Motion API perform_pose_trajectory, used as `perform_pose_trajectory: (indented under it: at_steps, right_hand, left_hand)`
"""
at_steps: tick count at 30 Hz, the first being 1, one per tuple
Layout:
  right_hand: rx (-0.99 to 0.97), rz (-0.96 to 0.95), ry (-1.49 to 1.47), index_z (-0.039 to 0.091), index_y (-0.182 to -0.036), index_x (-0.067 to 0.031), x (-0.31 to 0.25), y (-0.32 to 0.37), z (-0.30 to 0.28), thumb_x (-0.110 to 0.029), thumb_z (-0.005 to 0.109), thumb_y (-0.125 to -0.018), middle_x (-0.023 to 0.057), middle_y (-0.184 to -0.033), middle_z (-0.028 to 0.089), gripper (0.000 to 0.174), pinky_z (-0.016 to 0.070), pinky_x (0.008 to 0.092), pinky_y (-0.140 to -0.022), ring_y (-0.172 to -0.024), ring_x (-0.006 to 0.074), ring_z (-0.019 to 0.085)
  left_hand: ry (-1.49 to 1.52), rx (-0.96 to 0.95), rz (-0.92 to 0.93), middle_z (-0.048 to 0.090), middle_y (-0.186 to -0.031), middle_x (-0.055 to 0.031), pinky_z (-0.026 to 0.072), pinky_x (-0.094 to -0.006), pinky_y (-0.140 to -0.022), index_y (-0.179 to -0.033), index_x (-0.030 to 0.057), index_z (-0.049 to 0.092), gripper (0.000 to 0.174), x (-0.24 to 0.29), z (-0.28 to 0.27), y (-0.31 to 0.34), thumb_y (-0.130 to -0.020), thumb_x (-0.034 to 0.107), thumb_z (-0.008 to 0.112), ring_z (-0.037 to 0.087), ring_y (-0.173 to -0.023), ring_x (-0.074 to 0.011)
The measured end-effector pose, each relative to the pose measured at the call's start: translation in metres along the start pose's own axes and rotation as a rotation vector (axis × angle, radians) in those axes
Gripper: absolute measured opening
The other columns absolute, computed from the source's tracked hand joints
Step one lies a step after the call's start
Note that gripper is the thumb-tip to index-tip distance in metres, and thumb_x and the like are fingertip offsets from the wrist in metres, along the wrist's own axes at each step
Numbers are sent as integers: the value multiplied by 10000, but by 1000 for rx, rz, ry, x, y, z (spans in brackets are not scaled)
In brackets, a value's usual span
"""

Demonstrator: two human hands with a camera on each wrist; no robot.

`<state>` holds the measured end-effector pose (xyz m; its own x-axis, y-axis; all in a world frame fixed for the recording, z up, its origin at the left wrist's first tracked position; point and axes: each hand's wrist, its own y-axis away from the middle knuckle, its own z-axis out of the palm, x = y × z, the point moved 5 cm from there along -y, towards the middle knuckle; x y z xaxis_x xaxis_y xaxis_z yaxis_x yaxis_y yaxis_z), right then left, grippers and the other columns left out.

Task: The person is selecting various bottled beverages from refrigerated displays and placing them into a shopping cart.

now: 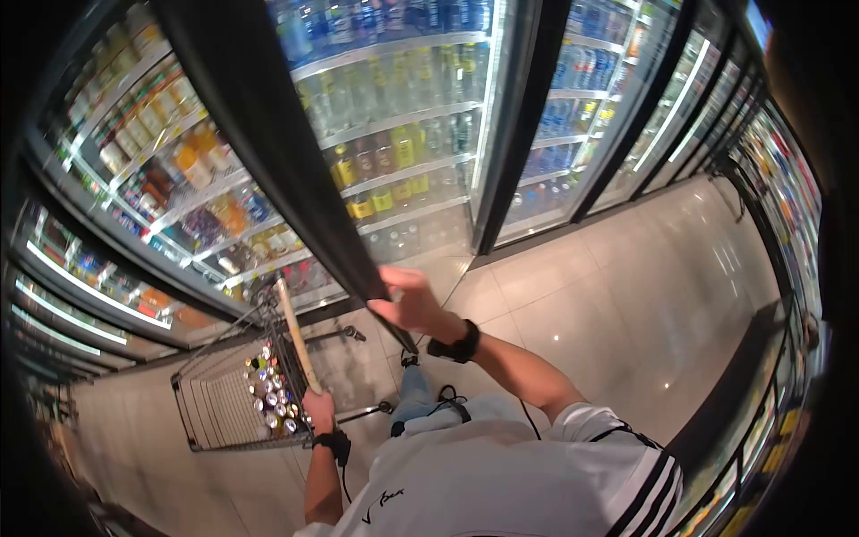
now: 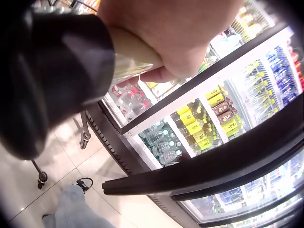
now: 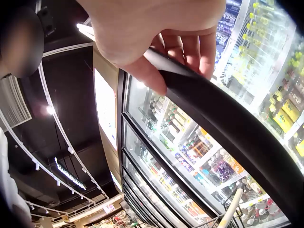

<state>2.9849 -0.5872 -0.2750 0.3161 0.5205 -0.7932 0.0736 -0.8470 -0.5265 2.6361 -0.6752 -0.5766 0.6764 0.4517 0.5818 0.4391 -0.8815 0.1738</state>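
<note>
My left hand [image 1: 318,410] grips the pale bar handle [image 1: 295,336] of a wire shopping cart [image 1: 210,412]. Several drink cans [image 1: 276,394] lie inside the cart. In the left wrist view, fingers curl round the handle [image 2: 133,54] beside a dark, blurred cylinder. My right hand [image 1: 413,302] holds the black frame edge of a glass cooler door [image 1: 309,170], which stands swung out from the cooler. The right wrist view has the thumb on one side of that door frame [image 3: 209,107] and the fingers on the other.
Behind the open door, cooler shelves [image 1: 394,115] carry rows of bottles. More closed cooler doors [image 1: 617,107] line both sides. Tiled floor [image 1: 573,295] runs along the aisle, with other stocked shelves [image 1: 787,170] at far right. A cart wheel [image 1: 385,406] sits near my legs.
</note>
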Motion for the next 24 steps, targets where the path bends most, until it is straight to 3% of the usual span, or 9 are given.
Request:
perform_pose_trajectory:
  at_steps: [4,8,10,13,19,24]
  right_hand:
    - [-75,-11,-31,719,-952,-17,-16,36,-47,-3,811,-635,83,-851,715,330,517,286,-698,-748,183,670]
    - [-60,-26,-38,711,-826,-10,-33,65,-87,-54,807,-587,91,-764,707,261,513,297,-685,-687,195,675]
    - [-41,133,-78,715,-759,-10,-27,88,-102,-51,792,-581,78,-755,718,197,511,291,-693,-682,188,677]
    - [21,223,-147,713,-730,-1,-33,107,-123,5,738,-575,56,-746,719,157,507,287,-698,-698,165,676]
    - [168,252,-179,662,-683,-24,-41,136,-150,33,683,-508,16,-708,664,185,439,255,-604,-638,129,599]
    - [214,309,-229,662,-632,-14,-50,145,-160,47,629,-531,23,-625,651,122,419,243,-557,-565,120,589]
  left_hand:
    - [-82,5,55,672,-887,-321,518,-535,-818,-1008,-64,597,336,15,-6,11,-755,143,674,652,-919,-480]
    - [-119,27,109,665,-893,-317,514,-557,-808,-1049,-47,528,365,15,1,12,-767,143,661,640,-891,-501]
    - [-100,28,83,665,-888,-315,512,-560,-807,-1042,-43,526,355,18,-3,19,-772,145,659,640,-887,-499]
    - [-81,18,73,664,-885,-315,509,-563,-806,-1039,-39,525,340,25,-7,26,-783,146,652,641,-886,-497]
    - [-81,-11,65,665,-886,-318,508,-564,-818,-1060,-43,523,365,19,-2,29,-811,198,639,643,-891,-495]
    - [-101,-6,69,667,-891,-317,512,-559,-822,-1067,-42,527,365,19,-2,34,-810,193,639,647,-895,-490]
